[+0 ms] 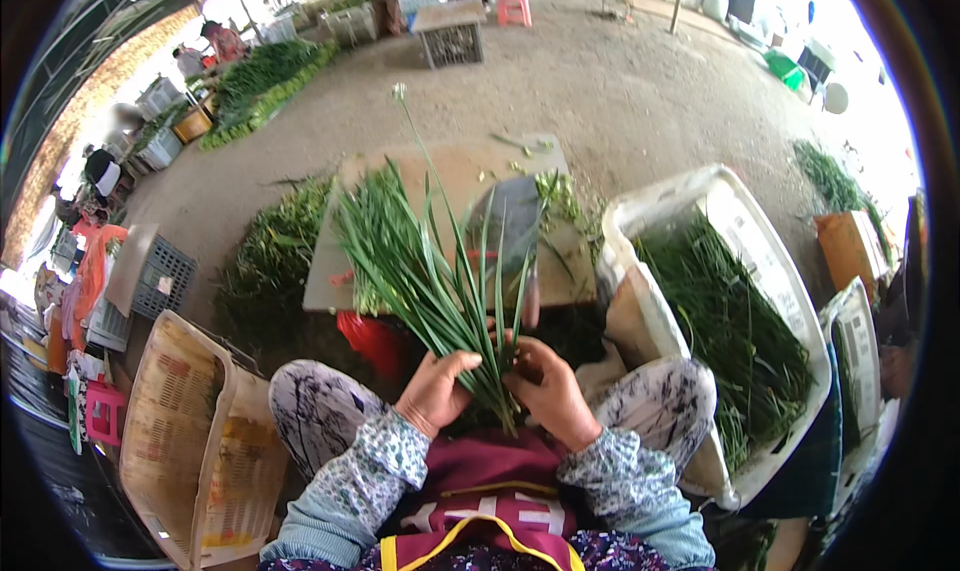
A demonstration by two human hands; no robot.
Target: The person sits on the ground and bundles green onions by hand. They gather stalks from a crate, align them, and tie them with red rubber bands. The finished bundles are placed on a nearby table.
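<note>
A bunch of long green garlic chives [450, 312] is gripped near its cut ends by my left hand [442, 387], the leaves fanning up and away over a board. One stalk with a white flower head [400, 90] sticks out far beyond the rest. My right hand [546, 387] is at the right side of the stems, its fingertips bent around some of the leaves. On the low board [450, 173] lie another pile of chives [375, 203], a cleaver with a broad blade [502, 211] and a wooden handle [531, 297], and pale trimmings [555, 196].
To my right stands a white plastic crate [780, 286] of chives. An upright crate [214, 451] is at my left. Heaped greens [281, 244] lie left of the board, a red plastic bag [371, 342] below it. Several people work at the far left.
</note>
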